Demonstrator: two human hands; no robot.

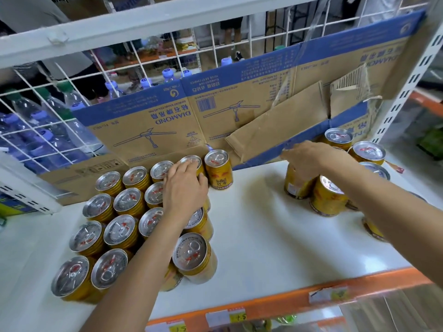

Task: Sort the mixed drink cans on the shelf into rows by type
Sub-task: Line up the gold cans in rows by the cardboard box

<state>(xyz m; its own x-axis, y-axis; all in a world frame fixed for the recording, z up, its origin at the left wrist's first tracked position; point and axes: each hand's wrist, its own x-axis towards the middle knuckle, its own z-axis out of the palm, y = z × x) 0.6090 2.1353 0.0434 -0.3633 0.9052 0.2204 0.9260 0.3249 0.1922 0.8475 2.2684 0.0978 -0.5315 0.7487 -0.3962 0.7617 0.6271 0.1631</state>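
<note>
Several gold drink cans with silver tops stand in tidy rows on the left of the white shelf. My left hand lies palm down over the rows' right back corner, its fingertips touching a can top. A gold Red Bull can stands just right of it. On the right a looser group of gold cans stands. My right hand grips the top of the leftmost gold can of that group from above.
A flattened cardboard box with a torn flap lines the back of the shelf. Behind the wire grid at the left stand water bottles. The orange front edge carries price tags. A person's legs show beyond the shelf.
</note>
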